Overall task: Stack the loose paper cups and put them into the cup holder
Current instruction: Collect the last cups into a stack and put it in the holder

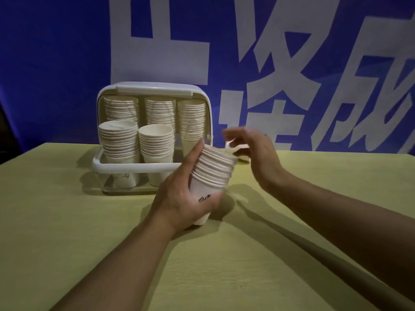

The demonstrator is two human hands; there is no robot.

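Observation:
My left hand (179,198) grips a stack of white paper cups (213,170), tilted to the right above the table. My right hand (253,151) is blurred just right of the stack's top and pinches a single loose cup (233,147) at the stack's mouth. Behind stands the white cup holder (134,166) with its lid up. It holds three tall cup stacks at the back and two shorter stacks (119,140) at the front; the front right slot is hidden by my left hand.
A yellow-green cloth covers the table (67,221). A blue banner with large white characters (280,63) hangs close behind the holder. Another bit of white cup (244,158) shows on the table behind my right hand.

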